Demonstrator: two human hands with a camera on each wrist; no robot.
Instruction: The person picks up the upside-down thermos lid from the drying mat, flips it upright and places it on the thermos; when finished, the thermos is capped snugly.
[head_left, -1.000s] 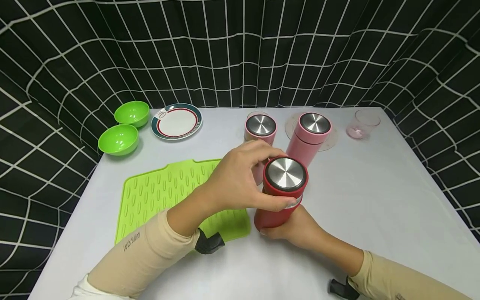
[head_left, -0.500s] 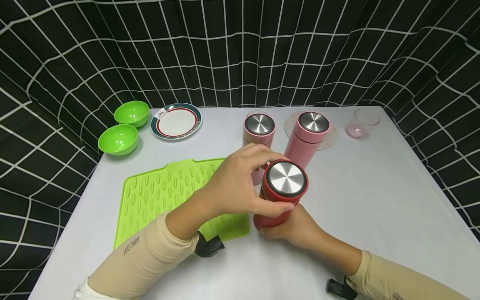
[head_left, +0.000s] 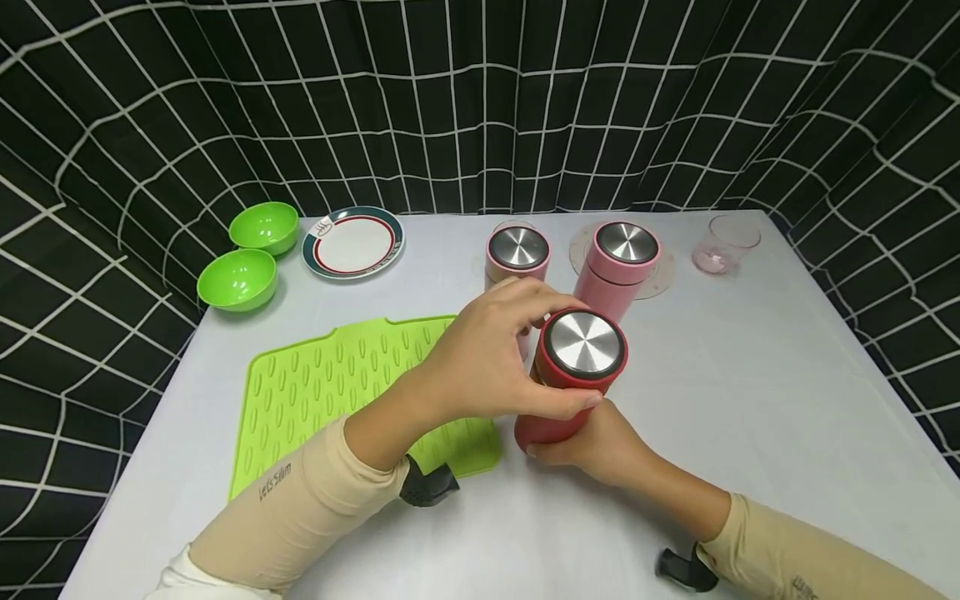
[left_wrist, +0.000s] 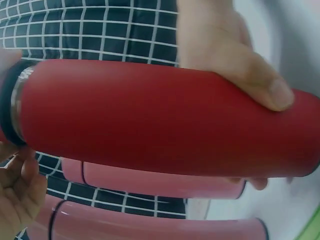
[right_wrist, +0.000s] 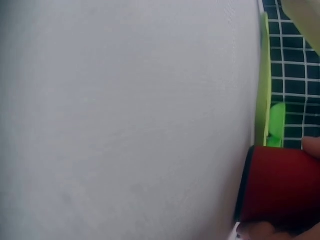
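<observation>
A red thermos [head_left: 558, 427] with a brushed silver top stands in front of me, leaning slightly. My left hand [head_left: 495, 354] grips its red lid [head_left: 617, 377], thumb at the near side and fingers round the far side. Lower down, my right hand [head_left: 600, 450] holds the body, its thumb near the base in the left wrist view. That view also shows a silver ring [left_wrist: 17, 102] between lid and body. The dark-edged base [right_wrist: 245, 185] is close over the white table in the right wrist view. Just behind are two pink thermoses, one [head_left: 517, 265] partly hidden by my left hand, the other [head_left: 611, 293] farther right.
A green ribbed drying mat [head_left: 322, 392] lies under my left forearm. Two green bowls [head_left: 238, 281] and a rimmed plate [head_left: 356, 243] sit at the back left. A clear pink glass [head_left: 723, 247] stands back right, beyond a round coaster [head_left: 662, 279]. A dark grid curtain [head_left: 450, 108] hangs behind.
The red thermos has shifted slightly right and away from me, both hands going with it. Its top first tilted toward me, then rose a little. Both grips stay on lid and body.
</observation>
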